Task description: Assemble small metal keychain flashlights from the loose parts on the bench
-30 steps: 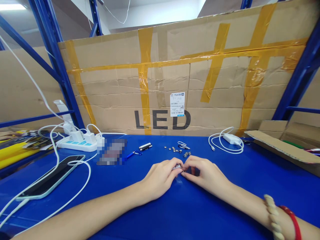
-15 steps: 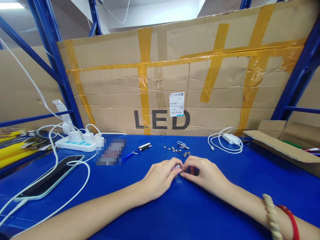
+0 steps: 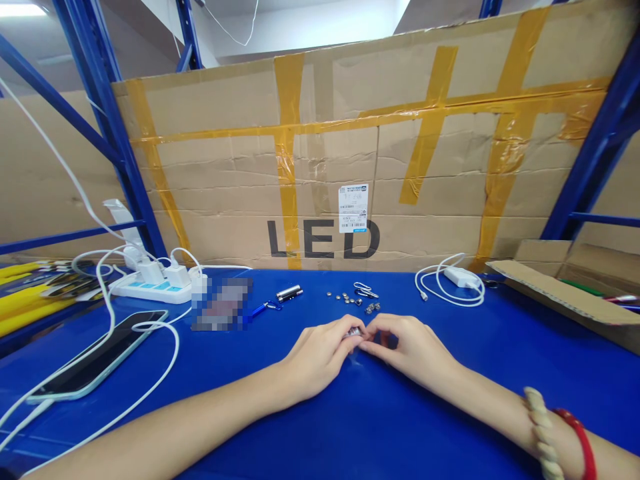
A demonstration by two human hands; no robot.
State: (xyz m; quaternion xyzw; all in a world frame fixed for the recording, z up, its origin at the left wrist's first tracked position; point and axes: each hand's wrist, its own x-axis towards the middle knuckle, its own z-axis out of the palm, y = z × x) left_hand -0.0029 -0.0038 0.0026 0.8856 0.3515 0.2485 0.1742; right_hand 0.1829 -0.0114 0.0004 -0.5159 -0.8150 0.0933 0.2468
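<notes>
My left hand (image 3: 320, 353) is closed, pinching a small silvery cylinder (image 3: 354, 331) between thumb and fingers; most of it is hidden. At its right end, my right hand (image 3: 410, 343) has thumb and fingertips pressed together, touching the left fingertips. Whatever lies in that right pinch is too covered to make out. Just beyond the hands on the blue table (image 3: 385, 427) lie several small round metal discs (image 3: 346, 297), a cluster of small metal pieces (image 3: 373, 308) and metal clips (image 3: 366, 290).
A silver and black tube pair (image 3: 290, 293) and a blue tube with a clip (image 3: 265, 308) lie to the left. Farther left are a phone (image 3: 100, 360), cables and a power strip (image 3: 155, 287). A white charger (image 3: 463, 278) and cardboard box (image 3: 565, 293) stand right. Cardboard (image 3: 225, 187) walls the back.
Both hands stay together in nearly the same place. The right fingertips have shifted very slightly against the left hand's cylinder. The other things on the table have not moved.
</notes>
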